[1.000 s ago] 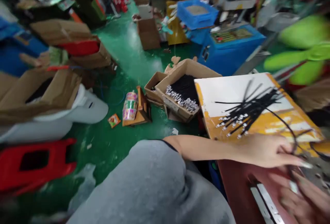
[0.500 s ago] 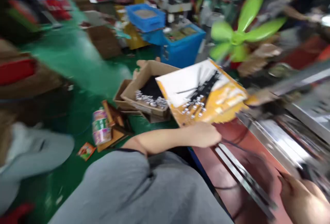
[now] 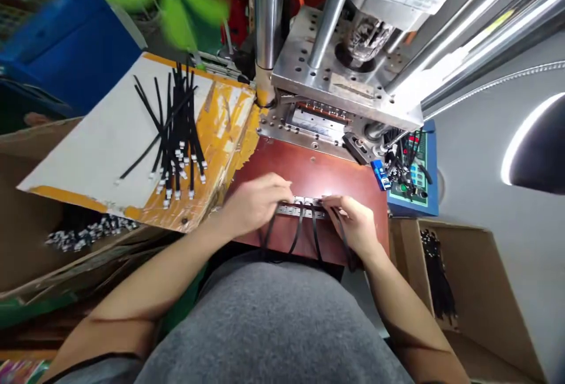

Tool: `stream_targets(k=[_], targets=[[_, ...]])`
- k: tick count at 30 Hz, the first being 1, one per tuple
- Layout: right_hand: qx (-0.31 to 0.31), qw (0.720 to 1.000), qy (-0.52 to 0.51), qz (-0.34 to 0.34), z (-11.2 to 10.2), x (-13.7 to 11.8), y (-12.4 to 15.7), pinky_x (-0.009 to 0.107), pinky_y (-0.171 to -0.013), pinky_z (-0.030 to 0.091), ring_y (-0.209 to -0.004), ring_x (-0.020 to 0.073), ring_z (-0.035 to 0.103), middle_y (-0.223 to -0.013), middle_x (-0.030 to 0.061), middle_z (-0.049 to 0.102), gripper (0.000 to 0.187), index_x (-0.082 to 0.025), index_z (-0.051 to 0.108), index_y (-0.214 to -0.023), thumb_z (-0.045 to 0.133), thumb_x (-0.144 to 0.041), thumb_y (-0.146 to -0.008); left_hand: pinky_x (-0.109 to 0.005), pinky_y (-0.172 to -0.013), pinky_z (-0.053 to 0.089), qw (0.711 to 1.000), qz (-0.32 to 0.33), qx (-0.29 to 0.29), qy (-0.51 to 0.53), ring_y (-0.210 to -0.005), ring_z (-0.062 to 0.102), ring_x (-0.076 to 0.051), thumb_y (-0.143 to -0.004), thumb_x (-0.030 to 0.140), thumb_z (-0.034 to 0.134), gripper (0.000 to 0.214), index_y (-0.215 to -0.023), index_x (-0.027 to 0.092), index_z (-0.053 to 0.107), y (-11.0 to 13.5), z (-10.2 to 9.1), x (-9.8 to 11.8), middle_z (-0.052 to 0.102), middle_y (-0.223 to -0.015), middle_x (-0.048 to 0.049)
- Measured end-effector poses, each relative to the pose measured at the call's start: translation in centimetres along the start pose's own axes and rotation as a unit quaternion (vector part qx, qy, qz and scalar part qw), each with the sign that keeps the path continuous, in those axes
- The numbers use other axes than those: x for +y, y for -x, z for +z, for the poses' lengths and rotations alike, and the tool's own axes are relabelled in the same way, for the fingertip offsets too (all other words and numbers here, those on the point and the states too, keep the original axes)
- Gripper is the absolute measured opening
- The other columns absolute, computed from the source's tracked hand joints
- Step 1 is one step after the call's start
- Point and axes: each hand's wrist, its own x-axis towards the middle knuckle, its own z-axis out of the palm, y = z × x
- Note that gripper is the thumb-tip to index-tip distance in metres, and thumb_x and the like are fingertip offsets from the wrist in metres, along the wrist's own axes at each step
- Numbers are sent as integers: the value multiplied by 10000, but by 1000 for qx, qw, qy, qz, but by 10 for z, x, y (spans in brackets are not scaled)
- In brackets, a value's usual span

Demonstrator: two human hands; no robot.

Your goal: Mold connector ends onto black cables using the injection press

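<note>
Pinching metal-tipped black cables point(image 3: 299, 231) along a steel fixture point(image 3: 300, 211) at 12 o'clock, left hand point(image 3: 251, 204) and right hand point(image 3: 351, 225) both nearly closed, just above the red worktop point(image 3: 318, 166). Lying at 10 o'clock, a bundle of cables point(image 3: 179, 136) on a yellow-taped board point(image 3: 225, 131). Towering beyond, a steel press point(image 3: 318, 78).

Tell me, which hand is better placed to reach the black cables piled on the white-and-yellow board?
Probably the left hand: it lies on the side of the reddish-brown bench nearest the pile of silver-tipped black cables. The right hand sits farther away at the metal strip.
</note>
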Motion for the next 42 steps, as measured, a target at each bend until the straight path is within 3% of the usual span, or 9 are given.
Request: stream_targets(k=[4,14,20,25,28,32,35,38,42], targets=[[-14,999,-23,-44,21,16,-13,326,-865,573,-945,171,699,-963,51,727,155,-211,637,-923,506,-139,-961,-218,-805,491,995,33,-69,64,-879,649,-111,-910,118,489,197,-854,193,661,-19,45,-7,672,-882,7],[-95,986,71,-115,7,17,-5,368,-901,568,-1057,206,659,-1049,82,709,233,-203,653,-1027,458,-93,-964,-241,-627,398,989,-16,-145,-33,-793,661,-148,-934,159,477,170,-1007,233,611,-26,26,11,712,-903,23],[-139,975,123,-123,5,14,-5,358,-771,589,-989,230,680,-1053,88,703,194,-198,645,-1020,486,-109,-951,-261,-559,408,983,-9,-167,-71,-750,683,-194,-867,111,526,201,-1024,220,590,-25,23,16,719,-847,-1],[-127,980,88,-126,7,21,-5,368,-807,597,-990,230,692,-1010,81,722,199,-207,663,-928,488,-113,-943,-318,-588,484,988,15,-126,-89,-768,699,-225,-897,108,507,185,-1037,199,587,-16,28,15,716,-856,-9],[-200,978,22,-57,-7,29,-21,346,-835,604,-963,222,714,-1025,71,738,187,-225,701,-932,517,-202,-951,-316,-583,499,988,30,-117,-95,-755,703,-224,-924,109,481,169,-1022,190,593,-14,30,13,713,-834,-10],[-305,947,101,0,-19,9,-81,337,-818,587,-916,227,720,-1038,73,747,261,-205,735,-1044,494,-251,-956,-312,-600,530,987,27,-121,-101,-745,710,-222,-922,94,476,167,-1013,173,591,-15,29,14,711,-814,-26],[-320,937,107,-96,15,-38,-140,330,-865,547,-943,208,694,-1068,73,732,264,-180,725,-1053,485,-254,-970,-359,-615,558,985,28,-133,-102,-747,715,-256,-925,117,469,199,-1066,161,602,-15,29,15,710,-811,-45],[-392,897,107,-173,83,-93,-184,297,-878,524,-936,179,686,-1010,22,737,210,-217,731,-986,528,-179,-946,-402,-688,579,985,18,-148,-90,-807,717,-278,-903,111,472,249,-1101,151,617,-15,32,14,715,-852,-68],[-426,864,186,-195,161,-145,-202,388,-778,537,-973,298,686,-1021,130,716,312,-186,728,-989,585,-461,-961,-426,-1054,478,998,24,-49,-24,-1303,530,-278,-882,133,485,425,-1303,146,548,-13,43,7,594,-1355,-129]])
